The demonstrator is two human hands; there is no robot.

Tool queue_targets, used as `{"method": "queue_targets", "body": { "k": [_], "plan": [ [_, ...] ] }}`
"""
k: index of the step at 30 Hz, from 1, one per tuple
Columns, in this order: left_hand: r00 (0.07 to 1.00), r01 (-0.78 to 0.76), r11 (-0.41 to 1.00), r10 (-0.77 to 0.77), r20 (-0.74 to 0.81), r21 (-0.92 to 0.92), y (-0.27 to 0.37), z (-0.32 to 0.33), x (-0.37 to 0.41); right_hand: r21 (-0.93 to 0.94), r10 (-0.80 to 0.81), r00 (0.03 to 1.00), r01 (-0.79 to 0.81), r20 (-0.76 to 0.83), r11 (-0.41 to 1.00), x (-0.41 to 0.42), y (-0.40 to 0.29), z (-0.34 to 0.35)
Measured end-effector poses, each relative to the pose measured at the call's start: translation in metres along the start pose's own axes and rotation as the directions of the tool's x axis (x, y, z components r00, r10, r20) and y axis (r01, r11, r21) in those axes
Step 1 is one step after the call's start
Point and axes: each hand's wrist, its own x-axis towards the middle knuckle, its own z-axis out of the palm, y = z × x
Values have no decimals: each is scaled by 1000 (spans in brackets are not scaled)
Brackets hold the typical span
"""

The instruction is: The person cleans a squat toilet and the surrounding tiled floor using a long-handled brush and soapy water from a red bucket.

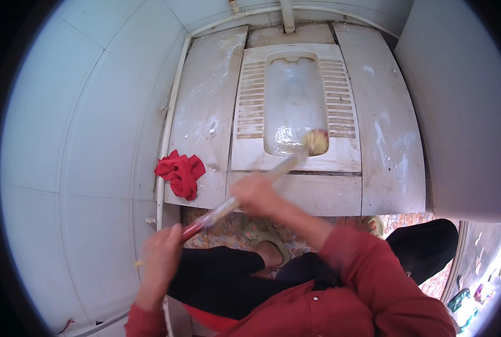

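A long-handled toilet brush slants across the view from lower left to upper right. My left hand is closed around the red end of its handle, and my right hand grips the shaft farther forward. The brush's yellowish bristle head, blurred, is in the near right corner of a white squat toilet pan. Wet, shiny patches show in the basin beside the bristles. Brown stains mark the ribbed footrests on both sides of the pan.
A crumpled red cloth lies at the platform's left front edge. White specks and smears mark the tiled platform. White pipes run along the back and left wall. A pale panel stands at right. My slippered foot rests on the pebble-patterned floor.
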Motion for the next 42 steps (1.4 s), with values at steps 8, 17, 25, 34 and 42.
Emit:
{"method": "queue_targets", "body": {
  "k": [8, 17, 25, 34, 42],
  "plan": [
    [995, -37, 999, 36, -96, -10, 16, 29, 73, -41, -12, 995, 16, 96, 999, 32, 74, -19],
    [975, 83, 985, -48, 219, -153, 0, -24, -14, 110, 31, 974, -57, 225, 992, 1, -26, -9],
    [996, 78, 988, -71, 57, -135, 43, 45, 103, -75, -18, 971, 37, 237, 996, 38, 102, -33],
    [940, 117, 986, -72, 333, -118, 41, -36, -13, 182, -30, 982, -5, 188, 983, -10, -11, -29],
    [995, 94, 977, -98, -12, -191, 45, 79, 136, -155, 25, 946, 28, 324, 987, 59, 145, -34]
  ]
}}
